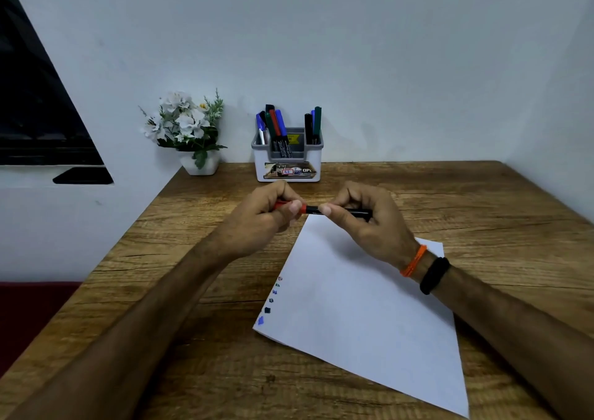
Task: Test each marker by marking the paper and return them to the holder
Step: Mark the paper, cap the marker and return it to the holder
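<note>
Both hands meet over the far end of the paper (360,294), at roughly 12 o'clock from the sheet's centre, holding one marker (313,209) level between them. Left hand (266,217) curls round the red cap end, thumb lying along the top; right hand (363,218) pinches the black barrel, thumb tip near the cap joint, tail of the barrel poking out toward 3 o'clock. Hands are close together, thumbs almost touching, each clamped on its own end of the marker. Judgement: this opposed two-handed grip suits pulling the cap off or pressing it back on; cannot tell which from this frame, as the joint looks closed or nearly so. Forearms converge from 7 and 5 o'clock, wrists raised off the table (193,259); right wrist carries an orange band (414,260) and a black band (434,275). Paper lies skewed, with a column of small coloured test marks (271,300) along its 9 o'clock edge, so several markers seem already tested. Holder (287,159) stands at 12 o'clock beyond the hands, against the wall, with other markers upright in it; flower pot (199,162) sits at its 9 o'clock.
</note>
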{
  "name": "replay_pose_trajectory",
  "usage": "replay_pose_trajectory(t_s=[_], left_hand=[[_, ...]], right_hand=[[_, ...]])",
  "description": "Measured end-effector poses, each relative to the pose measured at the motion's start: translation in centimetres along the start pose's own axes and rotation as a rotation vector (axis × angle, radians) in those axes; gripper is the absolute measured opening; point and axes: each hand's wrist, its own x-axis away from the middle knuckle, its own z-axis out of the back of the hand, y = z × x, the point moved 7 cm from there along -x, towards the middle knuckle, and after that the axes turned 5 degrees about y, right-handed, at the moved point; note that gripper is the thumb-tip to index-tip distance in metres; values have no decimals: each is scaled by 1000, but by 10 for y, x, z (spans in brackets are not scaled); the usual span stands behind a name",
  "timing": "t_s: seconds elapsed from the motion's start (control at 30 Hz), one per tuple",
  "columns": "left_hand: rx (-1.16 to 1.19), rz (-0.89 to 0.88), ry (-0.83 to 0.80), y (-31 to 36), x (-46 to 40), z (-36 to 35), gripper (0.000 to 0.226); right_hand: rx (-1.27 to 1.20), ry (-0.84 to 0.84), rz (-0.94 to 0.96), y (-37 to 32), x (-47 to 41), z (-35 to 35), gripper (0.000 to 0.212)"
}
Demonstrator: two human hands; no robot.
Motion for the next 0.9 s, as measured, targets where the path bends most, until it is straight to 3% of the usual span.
replay_pose_trajectory(t_s=[0.27,0.43,0.53,0.63,0.9], left_hand=[[-44,-14,94,10,-3,18,9],[189,44,395,18,4,38,42],[283,58,492,26,8,39,60],[303,13,519,36,8,34,64],[276,-52,516,42,7,29,60]], right_hand=[[49,-19,-13,-5,-6,0,24],[175,-13,12,-18,-2,-7,13],[266,-38,70,-35,-3,-13,53],[355,-100,141,-52,-7,-20,91],[395,-119,192,-62,-11,-22,88]])
